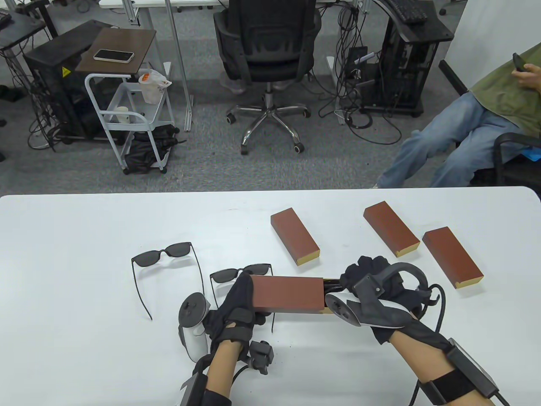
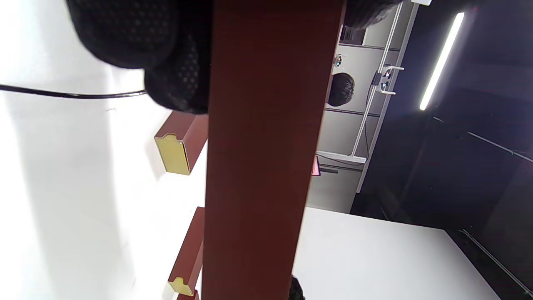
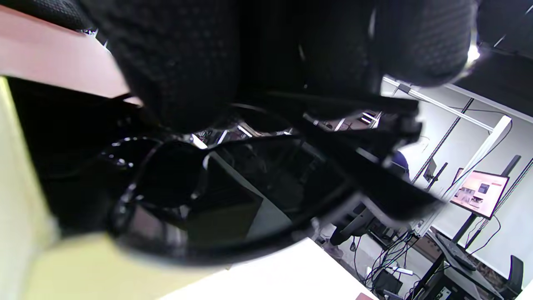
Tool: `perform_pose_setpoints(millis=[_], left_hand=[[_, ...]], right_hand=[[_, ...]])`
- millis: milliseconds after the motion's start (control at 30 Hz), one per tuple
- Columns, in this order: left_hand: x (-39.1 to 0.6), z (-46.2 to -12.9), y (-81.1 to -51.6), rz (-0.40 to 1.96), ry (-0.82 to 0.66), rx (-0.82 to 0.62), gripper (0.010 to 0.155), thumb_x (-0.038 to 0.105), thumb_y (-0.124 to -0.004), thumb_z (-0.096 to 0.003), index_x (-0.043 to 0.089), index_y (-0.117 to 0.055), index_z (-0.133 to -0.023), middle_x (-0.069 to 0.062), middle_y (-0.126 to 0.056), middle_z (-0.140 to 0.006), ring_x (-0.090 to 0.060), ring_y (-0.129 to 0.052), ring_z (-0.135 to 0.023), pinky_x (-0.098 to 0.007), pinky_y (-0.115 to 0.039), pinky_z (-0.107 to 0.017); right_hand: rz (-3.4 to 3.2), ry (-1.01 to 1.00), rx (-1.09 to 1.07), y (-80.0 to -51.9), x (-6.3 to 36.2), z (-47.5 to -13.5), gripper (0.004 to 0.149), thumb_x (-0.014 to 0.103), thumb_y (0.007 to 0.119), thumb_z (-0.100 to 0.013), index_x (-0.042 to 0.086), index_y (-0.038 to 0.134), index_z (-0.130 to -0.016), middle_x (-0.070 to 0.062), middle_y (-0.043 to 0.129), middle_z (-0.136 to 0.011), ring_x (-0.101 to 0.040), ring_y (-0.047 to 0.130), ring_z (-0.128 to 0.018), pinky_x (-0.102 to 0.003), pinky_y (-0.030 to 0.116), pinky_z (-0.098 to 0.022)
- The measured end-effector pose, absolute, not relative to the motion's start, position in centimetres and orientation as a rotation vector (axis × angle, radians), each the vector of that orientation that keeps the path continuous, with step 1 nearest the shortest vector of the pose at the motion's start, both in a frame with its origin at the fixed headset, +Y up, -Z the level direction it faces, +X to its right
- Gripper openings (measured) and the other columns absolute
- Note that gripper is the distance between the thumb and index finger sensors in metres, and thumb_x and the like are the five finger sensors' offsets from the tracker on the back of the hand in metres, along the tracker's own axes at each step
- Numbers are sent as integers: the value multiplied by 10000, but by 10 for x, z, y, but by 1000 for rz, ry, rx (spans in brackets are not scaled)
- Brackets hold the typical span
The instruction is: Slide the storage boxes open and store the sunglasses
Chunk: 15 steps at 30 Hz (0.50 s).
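No legible writing is seen; only a yellow warning sticker on a black cabinet. A white surface is set in an office with a grey floor, a chair, a cart and a seated person. The box is gripped at its near end by the left hand; sunglasses are pinched by the right hand at its open end, largely hidden. Two more pairs and three closed boxes are left lying
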<state>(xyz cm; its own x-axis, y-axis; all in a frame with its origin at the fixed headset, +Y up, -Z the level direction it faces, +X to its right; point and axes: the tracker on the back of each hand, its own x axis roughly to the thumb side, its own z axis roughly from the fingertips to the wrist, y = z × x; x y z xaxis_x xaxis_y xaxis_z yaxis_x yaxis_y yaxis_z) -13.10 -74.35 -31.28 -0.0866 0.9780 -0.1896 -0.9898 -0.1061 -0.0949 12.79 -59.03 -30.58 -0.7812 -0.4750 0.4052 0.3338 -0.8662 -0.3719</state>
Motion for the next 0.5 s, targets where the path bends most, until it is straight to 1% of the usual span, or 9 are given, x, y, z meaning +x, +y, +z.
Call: perform_pose_setpoints(millis=[133,300,433,500], left_hand=[[-132,-314,-744,1655,50,-237,700,593,-524,-610,174,-442,-1165,-132,-851,-871,-277,-955,-584,-459,-818,-418],[-128,-314,-744,1663,17,-268,702,590,-516,-610,171,-429,-1167,-130,-843,-878,-276,-953,-591,-458,-817,-424],[-124,-314,-745,1677,16,-293,708,585,-506,-609,159,-413,-1166,-132,-836,-883,-276,-952,-595,-457,-817,-425],[-124,-313,-746,1688,31,-299,712,586,-497,-607,154,-404,-1165,-131,-832,-886,-274,-950,-600,-456,-818,-427]], right_hand=[[-2647,332,-676,-592,127,-311,359,349,949,-271,321,958,-630,-9,1008,-627,-262,973,-508,-450,834,-425],[-2753,303,-667,-596,126,-316,361,355,956,-262,322,963,-622,-6,1019,-612,-253,988,-492,-442,844,-413],[-2831,316,-638,-599,125,-318,365,361,962,-257,317,964,-619,-9,1022,-604,-252,997,-483,-440,847,-407],[-2839,356,-611,-600,125,-319,363,367,966,-254,319,967,-614,-12,1022,-602,-253,1001,-479,-437,851,-403]])
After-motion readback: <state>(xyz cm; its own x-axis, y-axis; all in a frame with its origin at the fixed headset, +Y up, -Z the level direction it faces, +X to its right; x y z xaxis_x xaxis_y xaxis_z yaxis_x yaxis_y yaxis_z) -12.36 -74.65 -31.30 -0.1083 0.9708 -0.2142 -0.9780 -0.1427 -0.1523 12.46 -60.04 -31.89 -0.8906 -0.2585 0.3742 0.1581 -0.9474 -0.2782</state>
